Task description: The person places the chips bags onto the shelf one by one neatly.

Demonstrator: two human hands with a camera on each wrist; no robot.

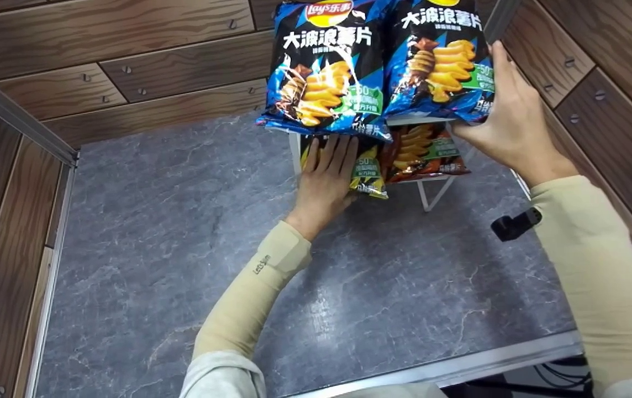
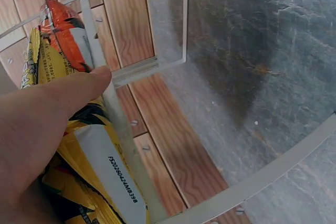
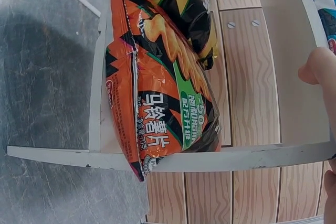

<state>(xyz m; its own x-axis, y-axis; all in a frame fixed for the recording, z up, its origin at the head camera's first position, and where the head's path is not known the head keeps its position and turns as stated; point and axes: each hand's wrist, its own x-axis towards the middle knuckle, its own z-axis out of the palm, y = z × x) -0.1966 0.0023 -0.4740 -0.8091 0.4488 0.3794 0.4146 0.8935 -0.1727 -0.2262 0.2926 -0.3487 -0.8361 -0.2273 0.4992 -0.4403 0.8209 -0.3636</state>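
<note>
A white two-level rack point(image 3: 286, 61) holds bags of potato chips. Two blue chip bags, a left one point(image 1: 324, 72) and a right one point(image 1: 440, 61), stand on its upper level. Below are a yellow chip bag point(image 1: 368, 168) and an orange chip bag point(image 1: 421, 152), side by side. My left hand point(image 1: 321, 185) grips the yellow bag, fingers over its front; the left wrist view shows the thumb along its lower edge. With my right hand point(image 1: 520, 121) I hold the rack's upper right corner, thumb below the shelf front, fingers up its side beside the right blue bag.
The rack stands on a grey marbled surface point(image 1: 183, 221). Wood-plank panels point(image 1: 128, 50) rise behind and at both sides. A metal edge strip point(image 1: 454, 367) runs along the front, with dark cables point(image 1: 562, 376) below it. A small black device point(image 1: 515, 224) sits at my right sleeve.
</note>
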